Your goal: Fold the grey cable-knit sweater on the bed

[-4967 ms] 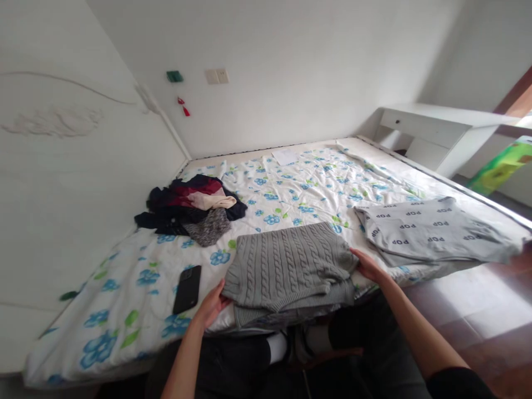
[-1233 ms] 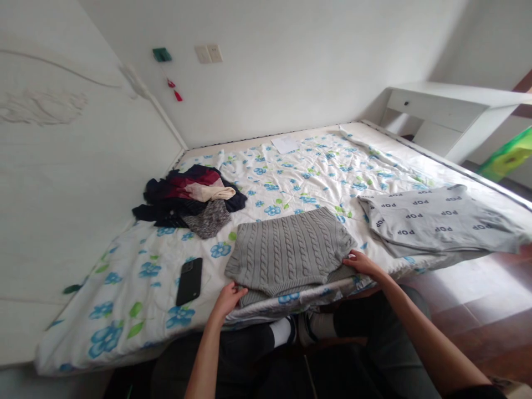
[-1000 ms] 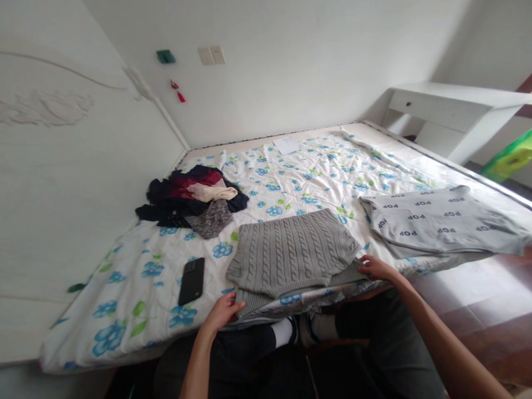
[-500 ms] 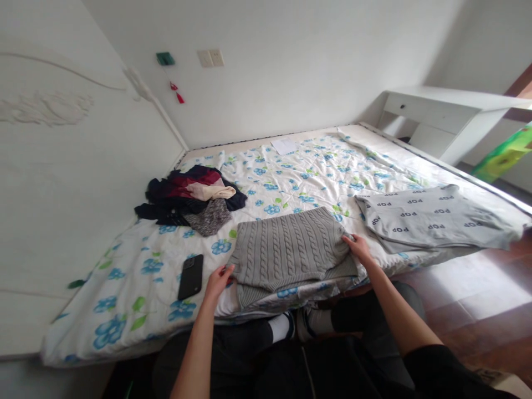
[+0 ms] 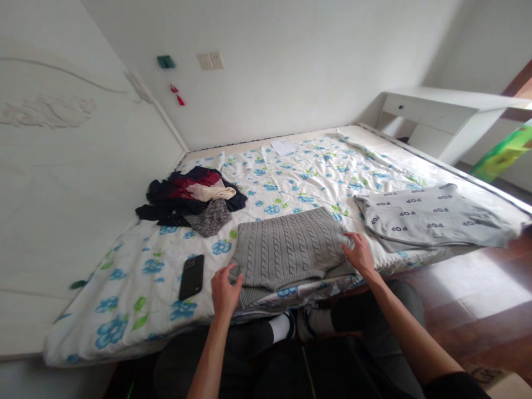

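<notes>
A grey cable-knit sweater [image 5: 286, 246] lies folded at the near edge of the bed, its ribbed hem towards me. At its left edge is my left hand [image 5: 225, 288], thumb and fingers apart in a curve. My right hand [image 5: 358, 252] is at the right edge, its fingers also spread and slightly curled over the knit. Neither hand grips the fabric. To the left of the sweater a black phone [image 5: 192, 277] lies on the sheet. A grey garment printed with POP [image 5: 419, 216] is spread out on the right.
A heap of dark, red and cream clothes [image 5: 195, 191] sits at the back left of the flowered bed sheet [image 5: 124, 293]. White paper [image 5: 283, 147] lies near the wall. A white desk [image 5: 436, 113] stands beyond the bed's right side.
Both hands have let go of the sweater's side edges and their fingers have opened. The left hand has shifted a little right and downward; the sweater lies almost the same.
</notes>
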Available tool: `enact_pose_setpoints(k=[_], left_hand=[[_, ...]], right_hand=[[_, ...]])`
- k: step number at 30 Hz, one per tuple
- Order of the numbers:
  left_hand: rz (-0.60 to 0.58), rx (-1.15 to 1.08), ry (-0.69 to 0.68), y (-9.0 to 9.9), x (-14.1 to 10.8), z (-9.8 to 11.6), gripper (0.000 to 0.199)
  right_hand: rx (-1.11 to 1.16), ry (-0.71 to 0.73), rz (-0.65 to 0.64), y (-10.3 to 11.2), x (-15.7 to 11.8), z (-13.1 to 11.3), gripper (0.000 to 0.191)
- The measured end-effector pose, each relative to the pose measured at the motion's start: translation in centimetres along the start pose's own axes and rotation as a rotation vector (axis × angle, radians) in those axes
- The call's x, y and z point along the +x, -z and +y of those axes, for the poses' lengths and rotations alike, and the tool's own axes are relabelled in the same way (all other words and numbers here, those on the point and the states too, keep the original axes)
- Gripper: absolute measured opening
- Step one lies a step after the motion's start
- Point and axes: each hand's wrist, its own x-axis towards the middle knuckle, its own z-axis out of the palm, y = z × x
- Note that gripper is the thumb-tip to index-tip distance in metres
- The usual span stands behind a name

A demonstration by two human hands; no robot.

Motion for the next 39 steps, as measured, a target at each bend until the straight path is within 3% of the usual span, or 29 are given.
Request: enact_pose_setpoints(k=[3,5,9,16,20,24,29,33,35,39], left_hand=[[-0.296,-0.058,-0.223,-2.2,-2.4,2.8,0.035],[-0.453,-0.073,-0.297,-3.9,-3.7,4.0,0.034],[-0.49,-0.045,-0.281,-5.7,-4.5,4.7,0.025],[-0.565,-0.056,-0.204,-4.7,-3.2,5.7,0.019],[-0.594,-0.037,-0.323,-4.9,-4.0,6.4,0.016],[-0.622,-0.005,-0.351,-5.3,-4.6,6.6,0.019],[-0.743,0.066,-0.26,-4.5,-2.1,6.9,0.042],[-0.878,0.201,-0.25,-4.3,1.3,7.5,0.044],[-0.773,0.228,-0.306,-4.9,3.0,7.8,0.037],[-0.406,0.166,-0.457,-7.7,6.7,7.9,0.034]], right_hand=[[0.146,0.261,-0.403,-0.8,-3.4,-2.1,0.029],[0.18,0.356,-0.539,-1.4,-5.2,-2.8,0.03],[0.162,0.327,-0.505,-2.4,-6.2,-2.6,0.024],[0.235,0.247,-0.551,-1.0,-4.3,-1.8,0.019],[0.241,0.316,-0.48,0.3,-3.6,-1.6,0.025],[0.172,0.384,-0.58,0.9,-3.7,-2.0,0.025],[0.275,0.271,-0.665,0.6,-4.5,-3.0,0.024],[0.217,0.25,-0.477,-1.0,-4.7,-3.8,0.025],[0.162,0.298,-0.352,-2.0,-4.5,-4.3,0.024],[0.083,0.355,-0.245,-4.4,-3.8,-5.0,0.03]])
